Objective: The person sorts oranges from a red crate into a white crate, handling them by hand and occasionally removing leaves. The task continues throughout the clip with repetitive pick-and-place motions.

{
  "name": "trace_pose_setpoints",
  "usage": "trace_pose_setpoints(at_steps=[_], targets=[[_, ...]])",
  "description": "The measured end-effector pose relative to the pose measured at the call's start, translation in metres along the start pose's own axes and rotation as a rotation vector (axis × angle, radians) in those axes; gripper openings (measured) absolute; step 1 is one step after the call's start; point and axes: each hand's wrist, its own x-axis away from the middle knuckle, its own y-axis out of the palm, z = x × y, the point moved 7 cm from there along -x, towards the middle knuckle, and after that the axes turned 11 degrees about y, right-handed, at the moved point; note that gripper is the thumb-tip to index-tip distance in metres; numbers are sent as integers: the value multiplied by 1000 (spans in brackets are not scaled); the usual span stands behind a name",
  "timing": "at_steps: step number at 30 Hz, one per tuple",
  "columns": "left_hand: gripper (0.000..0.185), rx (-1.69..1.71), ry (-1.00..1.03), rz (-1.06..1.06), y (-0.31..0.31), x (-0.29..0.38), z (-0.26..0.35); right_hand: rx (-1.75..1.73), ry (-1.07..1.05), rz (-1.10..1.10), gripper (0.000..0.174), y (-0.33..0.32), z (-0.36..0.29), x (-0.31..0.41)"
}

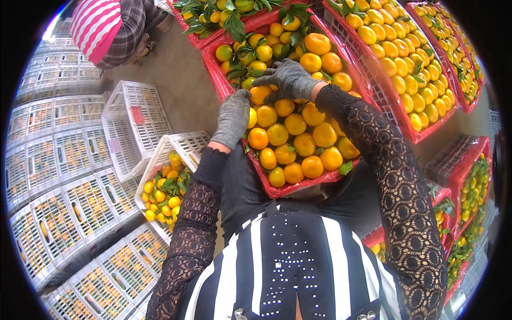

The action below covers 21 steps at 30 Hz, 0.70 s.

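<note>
A crate lined with red plastic film (264, 182) stands before me, filled with orange mandarins (295, 124), some with green leaves at its far side. Both my hands wear grey knit gloves. My right hand (290, 80) reaches over the fruit in the middle of the crate, its fingers spread and bent down among the mandarins; whether it grips one is hidden. My left hand (234, 118) is at the crate's left edge with its fingertips drawn together beside the fruit; what lies between them cannot be made out.
White plastic crates (64, 200) of fruit are stacked at the left. An open white crate (162, 200) with leafy mandarins stands by my left arm, an upturned crate (136, 120) behind it. More red-lined crates (416, 136) stand at the right. Another person (116, 32) bends at the upper left.
</note>
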Motion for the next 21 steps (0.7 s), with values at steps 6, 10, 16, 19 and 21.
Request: trace_pose_setpoints(at_steps=[6,10,16,19,21], targets=[[13,-65,-277,136,31,9,-23,-3,6,-32,58,-1,-2,-1],[17,36,-265,83,29,11,-21,17,4,-118,62,2,-4,-4],[24,-312,-28,-68,10,2,1,-80,-45,-127,56,3,2,-11],[29,-245,-4,12,3,1,3,-111,-47,-139,50,7,-1,-21],[34,-163,17,140,-3,-1,2,-89,-20,-176,49,12,-6,-26]])
